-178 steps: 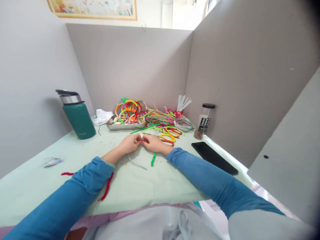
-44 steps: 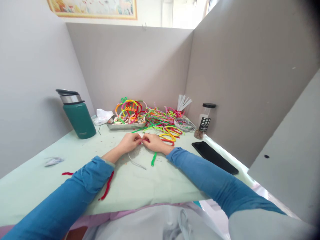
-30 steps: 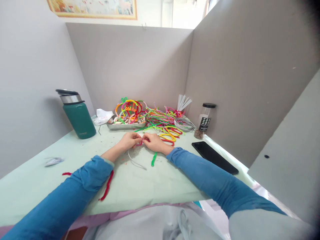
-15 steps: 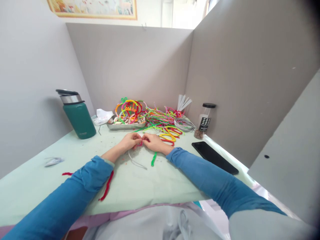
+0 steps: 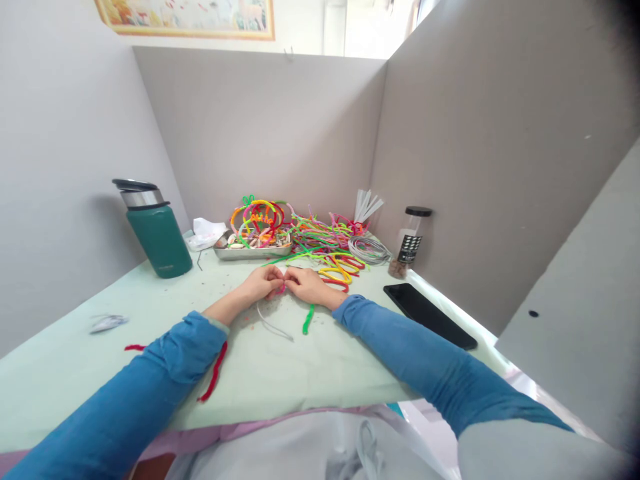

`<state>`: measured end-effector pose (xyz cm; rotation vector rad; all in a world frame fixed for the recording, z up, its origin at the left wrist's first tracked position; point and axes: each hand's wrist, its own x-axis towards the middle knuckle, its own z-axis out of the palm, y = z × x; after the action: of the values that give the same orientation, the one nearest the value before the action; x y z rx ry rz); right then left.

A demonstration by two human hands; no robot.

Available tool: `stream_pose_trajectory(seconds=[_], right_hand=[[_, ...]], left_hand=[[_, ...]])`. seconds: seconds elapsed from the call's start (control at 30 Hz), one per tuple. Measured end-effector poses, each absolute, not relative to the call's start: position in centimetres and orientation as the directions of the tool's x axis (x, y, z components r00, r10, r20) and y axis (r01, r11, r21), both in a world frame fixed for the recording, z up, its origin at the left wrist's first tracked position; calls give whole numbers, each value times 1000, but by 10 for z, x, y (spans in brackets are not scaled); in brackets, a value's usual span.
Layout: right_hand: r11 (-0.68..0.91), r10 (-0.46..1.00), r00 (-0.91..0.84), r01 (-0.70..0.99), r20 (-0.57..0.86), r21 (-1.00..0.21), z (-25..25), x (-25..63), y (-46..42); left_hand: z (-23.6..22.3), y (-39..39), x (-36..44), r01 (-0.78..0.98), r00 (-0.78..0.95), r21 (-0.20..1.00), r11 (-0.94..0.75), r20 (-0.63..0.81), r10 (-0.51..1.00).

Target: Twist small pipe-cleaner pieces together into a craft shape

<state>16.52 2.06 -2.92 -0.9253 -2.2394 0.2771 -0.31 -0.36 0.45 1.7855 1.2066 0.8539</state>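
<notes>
My left hand (image 5: 263, 283) and my right hand (image 5: 303, 284) meet fingertip to fingertip above the middle of the table. Both are closed in a pinch on a small bright pink piece (image 5: 283, 289), mostly covered by the fingers; its kind is too small to make out. Below my left hand a thin grey cord (image 5: 274, 327) trails over the cloth. A short green pipe cleaner (image 5: 308, 319) lies under my right wrist. Beneath my left forearm rests a dark red pipe cleaner (image 5: 215, 373), partly hidden by the sleeve.
A metal tray (image 5: 254, 254) of shells and pipe-cleaner shapes stands at the back, beside a heap of pipe cleaners (image 5: 320, 233) and a grey cord coil (image 5: 369, 249). A green bottle (image 5: 160, 241) is left; a clear jar (image 5: 407, 243) and black phone (image 5: 430, 315) are right.
</notes>
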Motion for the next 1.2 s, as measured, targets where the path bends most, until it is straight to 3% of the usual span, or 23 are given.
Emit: stream_pose_trajectory(seconds=[0.33, 0.5, 0.73, 1.2], right_hand=[[713, 699, -504, 552, 508, -433, -28, 164, 20], [721, 690, -510, 547, 515, -425, -28, 164, 20], [716, 695, -513, 556, 503, -423, -26, 164, 19], [725, 687, -521, 540, 506, -428, -26, 164, 19]], left_hand=[[1, 0, -5, 487, 315, 830, -272, 123, 941], [3, -2, -4, 608, 320, 712, -352, 186, 929], [7, -4, -5, 767, 372, 411, -493, 341, 863], [3, 0, -10, 784, 461, 276, -555, 341, 820]])
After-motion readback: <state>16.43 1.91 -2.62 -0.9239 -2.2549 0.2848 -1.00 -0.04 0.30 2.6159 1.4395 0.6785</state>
